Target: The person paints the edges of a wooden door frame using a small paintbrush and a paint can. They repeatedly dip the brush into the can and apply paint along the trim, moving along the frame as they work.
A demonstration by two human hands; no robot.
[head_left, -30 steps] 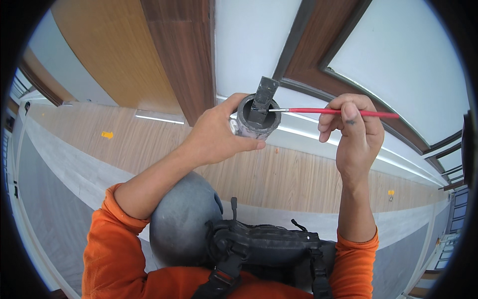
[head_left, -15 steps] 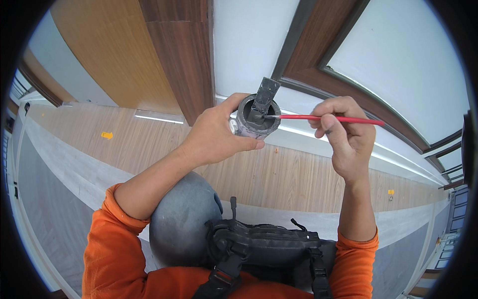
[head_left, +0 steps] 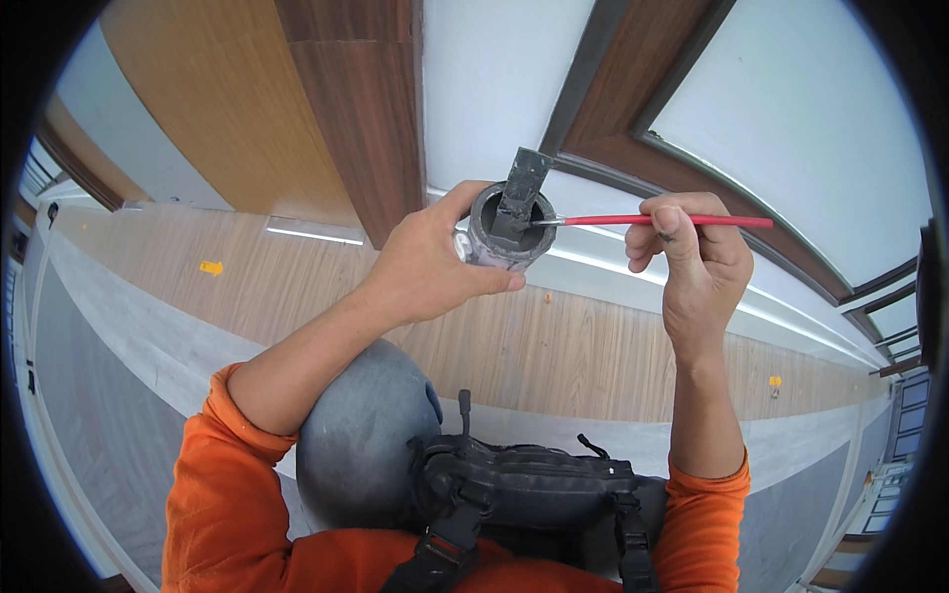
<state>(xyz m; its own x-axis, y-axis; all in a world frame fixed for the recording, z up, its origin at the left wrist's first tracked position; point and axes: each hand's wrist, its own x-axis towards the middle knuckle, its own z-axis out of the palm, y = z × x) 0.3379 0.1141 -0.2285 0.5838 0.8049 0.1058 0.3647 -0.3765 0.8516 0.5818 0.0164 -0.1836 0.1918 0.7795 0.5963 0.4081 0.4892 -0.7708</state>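
My left hand [head_left: 445,252] is wrapped round a small round paint can [head_left: 509,259], its inside and rim coated dark grey. A flat dark stick [head_left: 526,178] stands tilted in the can, its upper end past the far rim. Between thumb and fingers, my right hand [head_left: 692,242] pinches a thin paintbrush [head_left: 613,219] with a red handle. The brush lies nearly level, its metal ferrule crossing the can's right rim and its tip inside next to the stick. A dark smudge marks my right thumb.
Ahead rises a white wall [head_left: 484,89] with a brown-framed panel [head_left: 633,99]; a wooden door [head_left: 217,89] stands left. Wood-look flooring [head_left: 573,356] runs below, bearing yellow arrow stickers [head_left: 211,268]. My grey-clad knee [head_left: 361,435] and a black waist bag [head_left: 534,484] are close beneath my arms.
My right hand has shifted slightly right, drawing the brush back so more of its ferrule shows at the rim. The stick leans slightly further left. My left hand barely moves.
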